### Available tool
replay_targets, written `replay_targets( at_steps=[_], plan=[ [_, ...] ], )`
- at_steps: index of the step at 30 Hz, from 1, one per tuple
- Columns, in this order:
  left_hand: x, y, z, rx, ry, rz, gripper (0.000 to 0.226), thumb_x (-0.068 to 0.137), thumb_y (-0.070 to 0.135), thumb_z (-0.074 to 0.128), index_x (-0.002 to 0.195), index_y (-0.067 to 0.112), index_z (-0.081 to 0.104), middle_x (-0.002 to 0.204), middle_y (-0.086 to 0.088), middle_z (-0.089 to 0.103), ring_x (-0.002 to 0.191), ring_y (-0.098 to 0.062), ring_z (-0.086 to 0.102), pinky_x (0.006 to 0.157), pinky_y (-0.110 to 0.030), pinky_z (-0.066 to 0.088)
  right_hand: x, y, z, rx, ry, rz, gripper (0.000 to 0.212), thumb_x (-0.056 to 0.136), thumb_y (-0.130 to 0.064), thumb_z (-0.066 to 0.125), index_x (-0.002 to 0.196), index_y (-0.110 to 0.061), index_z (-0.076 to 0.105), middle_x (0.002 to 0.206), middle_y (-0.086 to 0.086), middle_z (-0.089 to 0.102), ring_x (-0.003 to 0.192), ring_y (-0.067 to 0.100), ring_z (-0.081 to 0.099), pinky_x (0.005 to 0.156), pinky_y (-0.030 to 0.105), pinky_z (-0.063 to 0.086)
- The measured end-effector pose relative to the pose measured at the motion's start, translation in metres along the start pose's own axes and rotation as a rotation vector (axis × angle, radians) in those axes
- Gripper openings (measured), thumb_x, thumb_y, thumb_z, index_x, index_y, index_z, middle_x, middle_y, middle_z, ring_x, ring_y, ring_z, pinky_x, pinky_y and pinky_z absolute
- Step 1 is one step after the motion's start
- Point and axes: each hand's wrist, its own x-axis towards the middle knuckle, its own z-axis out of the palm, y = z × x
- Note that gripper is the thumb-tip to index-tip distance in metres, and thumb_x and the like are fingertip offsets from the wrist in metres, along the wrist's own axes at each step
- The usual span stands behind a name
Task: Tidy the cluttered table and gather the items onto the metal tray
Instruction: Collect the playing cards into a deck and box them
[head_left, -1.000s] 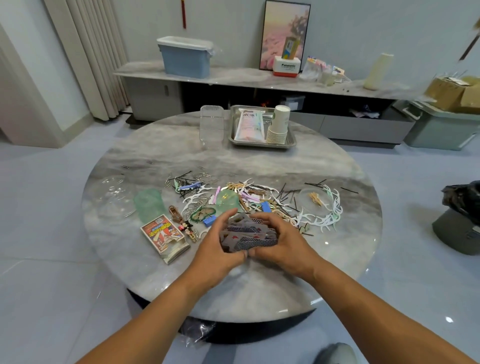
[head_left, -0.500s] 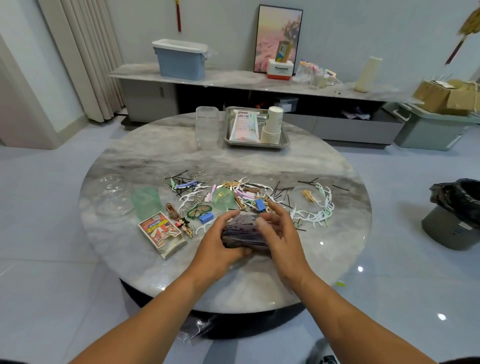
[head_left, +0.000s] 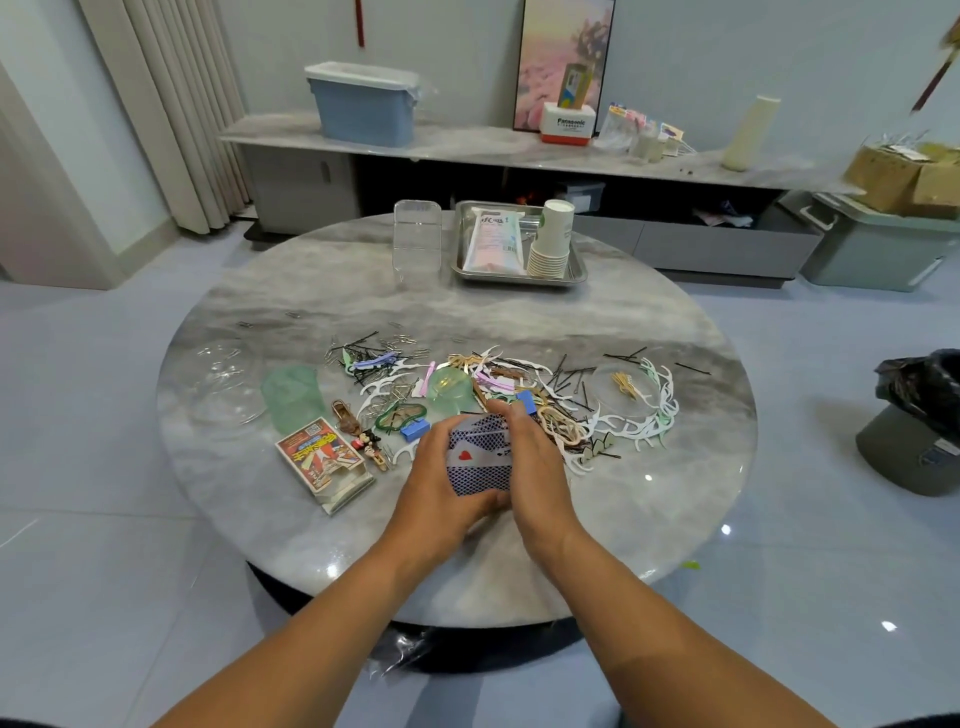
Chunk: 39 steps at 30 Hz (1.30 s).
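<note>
A stack of playing cards (head_left: 479, 460) with blue patterned backs stands between my hands above the near part of the round marble table (head_left: 649, 509). My left hand (head_left: 441, 488) grips its left side and bottom. My right hand (head_left: 532, 467) curls round its right side and top. An open card box (head_left: 324, 462) lies to the left. Beyond the hands spreads a litter of hairpins, paper clips, white floss picks and blue binder clips (head_left: 415, 430). The metal tray (head_left: 575, 270) at the far edge holds a white packet (head_left: 493, 241) and a stack of paper cups (head_left: 551, 239).
A clear plastic box (head_left: 417, 236) stands left of the tray. Green plastic cups (head_left: 293, 395) and clear lids (head_left: 226, 379) lie on the table's left. A bin with a black bag (head_left: 919, 421) stands on the floor at right. A sideboard runs behind the table.
The loose spread of cards has been squared into one upright stack between my hands. My right hand has turned over onto the stack's top and right side.
</note>
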Motion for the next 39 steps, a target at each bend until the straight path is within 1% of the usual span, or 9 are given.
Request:
replay_targets(
  at_steps=[4,8,10,13,19,25,30,34,39],
  plan=[
    [-0.004,-0.002,-0.003,0.021,0.037,0.035,0.058,0.070,0.028,0.086,0.115,0.044,0.054,0.109,0.017,0.067,0.099,-0.003,0.068,0.077,-0.021,0.054,-0.003,0.001,0.002,0.005,-0.022,-0.072,0.027,0.094,-0.051,0.064,0.110,-0.030,0.071,0.106,-0.007,0.072,0.099,0.006,0.068,0.080,0.020,0.053],
    [-0.008,-0.001,-0.001,0.047,0.027,0.080,0.080,0.064,0.023,0.086,0.130,0.049,0.049,0.126,0.020,0.056,0.114,-0.001,0.061,0.088,-0.020,0.053,-0.005,0.008,0.010,-0.167,0.079,-0.119,0.026,0.081,-0.052,0.072,0.101,-0.037,0.069,0.107,-0.010,0.068,0.101,0.008,0.066,0.082,0.022,0.054],
    [-0.010,-0.001,-0.003,0.095,0.035,0.100,0.090,0.068,0.021,0.090,0.137,0.053,0.043,0.132,0.021,0.052,0.118,0.002,0.056,0.093,-0.014,0.048,-0.002,0.003,0.009,-0.005,0.235,-0.035,0.010,0.088,-0.040,0.067,0.089,-0.032,0.074,0.090,-0.007,0.075,0.087,0.012,0.071,0.069,0.022,0.055],
    [-0.011,0.001,-0.004,0.109,0.000,0.088,0.094,0.070,0.020,0.091,0.140,0.055,0.039,0.130,0.020,0.057,0.115,0.004,0.058,0.095,-0.017,0.051,0.011,0.000,-0.001,0.223,0.431,0.212,0.021,0.089,-0.026,0.058,0.089,-0.023,0.079,0.089,0.000,0.078,0.087,0.022,0.074,0.073,0.038,0.060],
    [-0.010,-0.001,-0.003,0.091,0.010,0.100,0.089,0.070,0.021,0.091,0.138,0.053,0.044,0.129,0.021,0.060,0.114,0.004,0.060,0.092,-0.016,0.052,0.001,0.011,-0.003,0.033,0.323,0.157,0.043,0.094,0.000,0.041,0.107,-0.022,0.076,0.104,0.001,0.077,0.093,0.013,0.073,0.081,0.031,0.061],
    [-0.007,-0.006,-0.003,0.106,0.029,0.111,0.083,0.071,0.031,0.090,0.137,0.055,0.045,0.127,0.024,0.061,0.113,0.003,0.060,0.088,-0.010,0.048,-0.009,0.001,0.004,-0.039,0.283,-0.100,0.033,0.097,-0.044,0.039,0.109,-0.040,0.070,0.102,-0.026,0.070,0.100,-0.007,0.062,0.082,0.009,0.046],
    [-0.007,-0.007,-0.003,0.125,0.018,0.116,0.081,0.075,0.026,0.089,0.138,0.053,0.045,0.131,0.022,0.060,0.118,0.002,0.059,0.093,-0.012,0.047,-0.008,0.001,0.001,-0.019,0.355,-0.100,0.039,0.091,-0.042,0.040,0.117,-0.037,0.069,0.112,-0.019,0.071,0.108,-0.004,0.063,0.101,0.033,0.051],
    [-0.008,-0.009,-0.002,0.071,-0.023,0.100,0.084,0.072,0.017,0.086,0.137,0.052,0.047,0.130,0.021,0.062,0.118,0.000,0.061,0.093,-0.014,0.049,-0.015,0.002,0.005,-0.291,0.137,-0.149,0.065,0.077,-0.069,0.062,0.136,-0.044,0.053,0.127,-0.026,0.057,0.119,-0.007,0.053,0.103,0.026,0.047],
    [-0.009,-0.008,-0.003,0.059,-0.047,0.011,0.098,0.059,0.033,0.075,0.141,0.065,0.031,0.114,0.028,0.068,0.097,0.002,0.069,0.073,-0.017,0.056,-0.017,0.010,0.007,-0.487,0.140,-0.241,0.062,0.085,-0.052,0.073,0.139,-0.030,0.054,0.135,-0.014,0.050,0.129,0.005,0.047,0.109,0.031,0.043]
  ],
)
